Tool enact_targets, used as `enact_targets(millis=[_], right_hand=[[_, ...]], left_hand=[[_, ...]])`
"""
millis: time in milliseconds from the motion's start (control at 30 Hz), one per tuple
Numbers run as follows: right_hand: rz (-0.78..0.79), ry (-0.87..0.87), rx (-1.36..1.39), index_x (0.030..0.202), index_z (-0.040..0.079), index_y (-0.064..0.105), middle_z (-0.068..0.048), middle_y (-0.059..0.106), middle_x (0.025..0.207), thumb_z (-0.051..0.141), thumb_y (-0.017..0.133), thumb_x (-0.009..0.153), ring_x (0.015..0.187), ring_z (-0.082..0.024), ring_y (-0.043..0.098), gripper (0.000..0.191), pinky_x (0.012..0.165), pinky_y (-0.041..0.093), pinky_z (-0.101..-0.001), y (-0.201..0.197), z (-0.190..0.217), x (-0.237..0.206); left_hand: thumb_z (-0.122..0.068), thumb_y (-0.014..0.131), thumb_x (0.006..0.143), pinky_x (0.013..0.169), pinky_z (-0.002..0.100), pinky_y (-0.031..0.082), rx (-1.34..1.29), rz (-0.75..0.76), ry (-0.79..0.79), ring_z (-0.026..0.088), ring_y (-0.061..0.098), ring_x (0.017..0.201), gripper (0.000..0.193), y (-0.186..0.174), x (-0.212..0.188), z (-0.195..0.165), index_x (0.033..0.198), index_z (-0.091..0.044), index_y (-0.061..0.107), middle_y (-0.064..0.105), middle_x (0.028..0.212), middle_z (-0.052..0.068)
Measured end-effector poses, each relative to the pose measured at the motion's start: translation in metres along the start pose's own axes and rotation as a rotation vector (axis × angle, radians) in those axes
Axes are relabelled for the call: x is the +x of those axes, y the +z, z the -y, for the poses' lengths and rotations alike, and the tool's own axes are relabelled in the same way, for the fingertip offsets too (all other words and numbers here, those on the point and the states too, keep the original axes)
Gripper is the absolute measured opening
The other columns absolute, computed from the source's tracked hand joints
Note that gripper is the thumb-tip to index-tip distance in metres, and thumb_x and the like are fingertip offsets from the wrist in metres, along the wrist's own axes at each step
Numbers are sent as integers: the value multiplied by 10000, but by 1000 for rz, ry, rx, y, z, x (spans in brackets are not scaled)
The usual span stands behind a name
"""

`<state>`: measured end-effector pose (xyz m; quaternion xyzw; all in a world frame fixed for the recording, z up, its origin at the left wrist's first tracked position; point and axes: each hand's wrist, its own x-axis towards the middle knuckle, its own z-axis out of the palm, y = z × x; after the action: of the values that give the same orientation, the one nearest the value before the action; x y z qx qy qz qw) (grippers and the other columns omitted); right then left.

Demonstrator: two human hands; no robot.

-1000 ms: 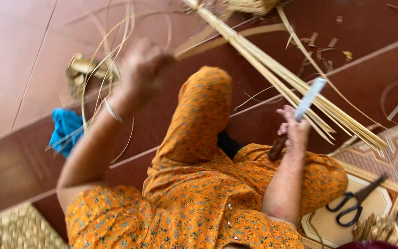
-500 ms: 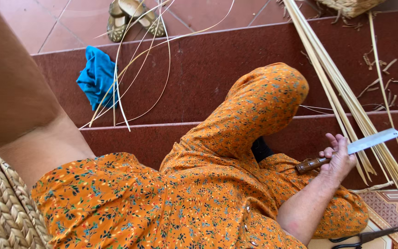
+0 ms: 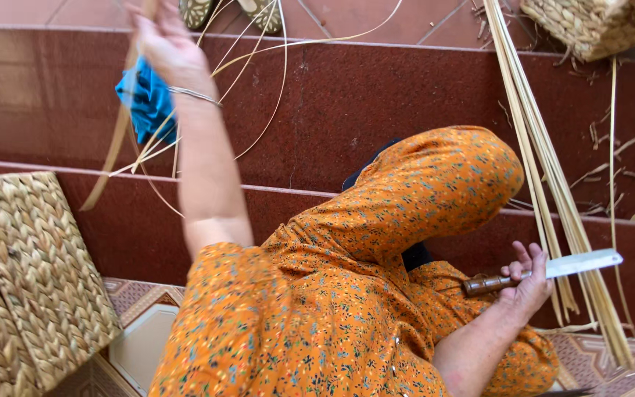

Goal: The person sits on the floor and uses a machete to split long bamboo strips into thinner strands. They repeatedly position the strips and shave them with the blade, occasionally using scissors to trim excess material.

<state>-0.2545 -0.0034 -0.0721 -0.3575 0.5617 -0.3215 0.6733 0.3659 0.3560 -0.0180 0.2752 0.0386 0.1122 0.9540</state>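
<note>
My left hand [image 3: 162, 43] is raised high at the upper left, blurred, closed around a thin bamboo strip [image 3: 109, 158] that hangs down from it. A metal bangle sits on that wrist. My right hand [image 3: 527, 279] rests by my knee at the lower right and grips a knife [image 3: 553, 270] with a wooden handle and a flat pale blade pointing right. The blade lies across a bundle of long bamboo strips [image 3: 545, 169] running from the top down to the lower right. My orange flowered trousers fill the middle.
A woven basket [image 3: 31, 279] stands at the lower left, another woven basket [image 3: 597, 26] at the top right. A blue cloth [image 3: 145, 99] and loose thin strips [image 3: 259, 66] lie on the red-brown steps. Sandals [image 3: 233, 11] sit at the top. Shavings litter the right side.
My left arm has swung up from the near left, and the hand now holds a strip aloft. The view has shifted; my right hand keeps the knife in much the same place.
</note>
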Motion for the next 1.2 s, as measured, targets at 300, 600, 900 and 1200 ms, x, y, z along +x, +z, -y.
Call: enact_targets(millis=[300,600,900,1200], right_hand=[[102,56,87,1280,52,643,-111,736,1088,449,583,1144,532,-59,434,424,563,431,-247,50,2,-22],[-30,65,153,1259,35,647,-116,746,991,460,563,1139,523,-56,455,449,529,415,-221,73,7,-38],[-32,73,118,1326,62,635,4,643,822,229,686,1088,538,-46,442,295,551,414,-229,68,6,-37],[11,-18,225,1188,91,750,34,610,731,308,749,1005,465,-51,375,284,491,350,-247,17,14,-26]], left_hand=[[-147,510,1040,933,529,558,52,-541,-400,348,733,991,178,-47,-44,61,1184,-65,578,702,1055,178],[-290,518,1020,887,543,604,74,-446,-454,376,749,979,368,-23,7,77,1249,-3,542,688,1123,219],[-283,532,993,670,436,603,693,-370,-827,244,736,795,368,-39,-38,74,1295,-75,559,707,1063,132],[-180,568,1001,586,324,578,825,81,-1009,148,697,680,195,6,-148,141,1159,-107,658,729,869,47]])
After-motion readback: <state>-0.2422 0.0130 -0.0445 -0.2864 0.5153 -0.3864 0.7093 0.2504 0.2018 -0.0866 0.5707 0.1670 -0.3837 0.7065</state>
